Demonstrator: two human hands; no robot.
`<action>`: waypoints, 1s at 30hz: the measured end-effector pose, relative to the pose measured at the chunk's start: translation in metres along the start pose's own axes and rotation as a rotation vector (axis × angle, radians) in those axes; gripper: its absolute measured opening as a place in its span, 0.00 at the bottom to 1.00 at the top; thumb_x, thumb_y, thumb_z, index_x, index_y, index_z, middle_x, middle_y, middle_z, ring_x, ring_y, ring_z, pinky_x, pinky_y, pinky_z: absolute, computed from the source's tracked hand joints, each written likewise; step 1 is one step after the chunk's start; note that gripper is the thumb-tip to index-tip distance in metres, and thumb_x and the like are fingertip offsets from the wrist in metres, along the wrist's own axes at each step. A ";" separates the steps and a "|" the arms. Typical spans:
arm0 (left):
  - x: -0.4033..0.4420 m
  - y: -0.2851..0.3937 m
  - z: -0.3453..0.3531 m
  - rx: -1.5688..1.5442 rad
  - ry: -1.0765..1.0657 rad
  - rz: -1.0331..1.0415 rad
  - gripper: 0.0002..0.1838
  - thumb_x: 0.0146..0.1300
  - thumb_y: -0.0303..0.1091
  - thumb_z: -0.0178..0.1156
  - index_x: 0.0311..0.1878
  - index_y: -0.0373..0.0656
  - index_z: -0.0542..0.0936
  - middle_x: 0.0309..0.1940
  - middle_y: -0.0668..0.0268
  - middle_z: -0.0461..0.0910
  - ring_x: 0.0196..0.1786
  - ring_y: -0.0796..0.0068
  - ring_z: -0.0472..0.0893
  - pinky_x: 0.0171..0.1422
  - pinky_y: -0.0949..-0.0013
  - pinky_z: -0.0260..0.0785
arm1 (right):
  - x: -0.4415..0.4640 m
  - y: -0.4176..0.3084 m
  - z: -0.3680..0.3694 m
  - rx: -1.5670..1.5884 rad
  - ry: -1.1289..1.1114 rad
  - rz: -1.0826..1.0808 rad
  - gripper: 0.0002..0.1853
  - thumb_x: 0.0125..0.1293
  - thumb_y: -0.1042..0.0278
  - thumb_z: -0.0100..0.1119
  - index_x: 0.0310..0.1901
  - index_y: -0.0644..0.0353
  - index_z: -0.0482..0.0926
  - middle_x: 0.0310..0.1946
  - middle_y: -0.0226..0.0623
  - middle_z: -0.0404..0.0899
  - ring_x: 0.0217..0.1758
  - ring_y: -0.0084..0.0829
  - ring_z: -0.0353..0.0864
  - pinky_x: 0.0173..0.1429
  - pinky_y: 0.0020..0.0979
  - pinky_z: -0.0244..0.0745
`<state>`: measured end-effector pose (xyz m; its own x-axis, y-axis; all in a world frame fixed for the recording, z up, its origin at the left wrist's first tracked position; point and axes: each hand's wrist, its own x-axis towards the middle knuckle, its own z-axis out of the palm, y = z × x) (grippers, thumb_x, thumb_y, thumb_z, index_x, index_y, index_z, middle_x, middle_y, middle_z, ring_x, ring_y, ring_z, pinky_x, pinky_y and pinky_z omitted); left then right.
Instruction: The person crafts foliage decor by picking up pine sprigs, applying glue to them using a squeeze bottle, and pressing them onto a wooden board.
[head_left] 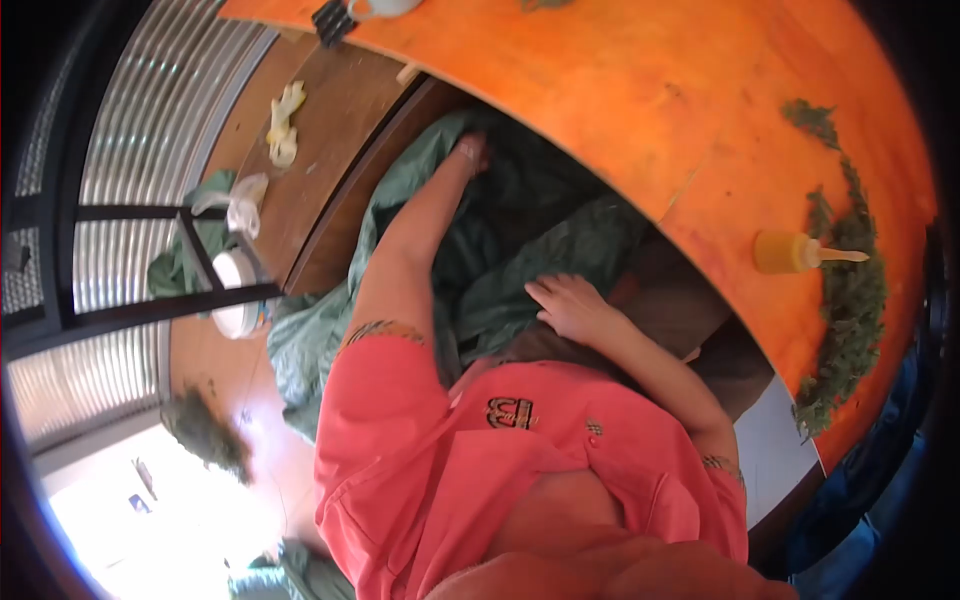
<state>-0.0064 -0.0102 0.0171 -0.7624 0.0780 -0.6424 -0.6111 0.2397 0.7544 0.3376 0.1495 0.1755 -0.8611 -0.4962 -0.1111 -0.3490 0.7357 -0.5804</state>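
My left hand (474, 152) reaches far forward into a large crumpled green plastic sheet or sack (400, 190) beneath the table edge. Its fingers are in shadow, so I cannot make out whether they grip the green material. Over my lap rests my right hand (575, 308), fingers loosely apart with nothing in them, close to the green folds and dark trousers. Above both hands curves the orange tabletop (640, 90). On its right side a yellow squeeze bottle (785, 252) with a pointed nozzle lies beside a strip of green leafy sprigs (850, 310).
A brown wooden surface (330, 110) at the left carries a crumpled pale yellow item (285, 125). Nearby are a clear plastic bag (246, 205), a white bucket (238, 295) and a black metal frame (150, 318). A plant clump (205, 430) lies on the floor.
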 end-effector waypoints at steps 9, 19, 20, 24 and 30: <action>-0.283 0.088 0.089 0.536 -1.226 0.140 0.18 0.70 0.38 0.54 0.56 0.37 0.77 0.45 0.63 0.81 0.46 0.74 0.81 0.48 0.73 0.73 | -0.219 0.002 -0.098 0.086 1.311 0.786 0.35 0.56 0.72 0.67 0.65 0.64 0.62 0.61 0.44 0.69 0.55 0.33 0.73 0.52 0.31 0.69; -0.272 0.220 0.337 0.682 -0.524 1.373 0.25 0.58 0.47 0.63 0.54 0.40 0.78 0.45 0.52 0.81 0.46 0.58 0.81 0.51 0.60 0.73 | -0.192 0.072 -0.129 0.263 1.246 0.820 0.41 0.53 0.64 0.71 0.66 0.67 0.61 0.60 0.53 0.67 0.65 0.44 0.67 0.67 0.41 0.63; -0.260 0.218 0.379 0.629 -0.345 1.539 0.28 0.56 0.49 0.64 0.55 0.41 0.78 0.47 0.52 0.81 0.47 0.58 0.81 0.51 0.61 0.73 | -0.192 0.075 -0.132 0.307 1.254 0.814 0.40 0.53 0.64 0.71 0.64 0.67 0.62 0.58 0.53 0.69 0.64 0.44 0.69 0.66 0.40 0.64; -0.244 0.213 0.472 0.743 0.012 1.643 0.30 0.53 0.52 0.67 0.53 0.39 0.79 0.45 0.52 0.83 0.43 0.56 0.82 0.48 0.60 0.74 | -0.200 0.078 -0.136 0.460 1.309 0.674 0.36 0.54 0.67 0.69 0.62 0.67 0.64 0.54 0.48 0.71 0.59 0.40 0.73 0.63 0.36 0.68; -0.254 0.243 0.410 0.653 -1.211 0.773 0.16 0.58 0.39 0.66 0.43 0.37 0.83 0.28 0.68 0.82 0.29 0.77 0.78 0.37 0.73 0.71 | -0.259 0.046 -0.123 0.699 1.482 0.554 0.33 0.54 0.75 0.64 0.62 0.64 0.62 0.52 0.40 0.72 0.55 0.31 0.75 0.58 0.33 0.71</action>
<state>0.1254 0.4254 0.3082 -0.0234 0.9938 -0.1091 0.2670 0.1114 0.9572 0.4993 0.3689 0.2770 -0.5343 0.8333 0.1420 -0.0497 0.1368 -0.9894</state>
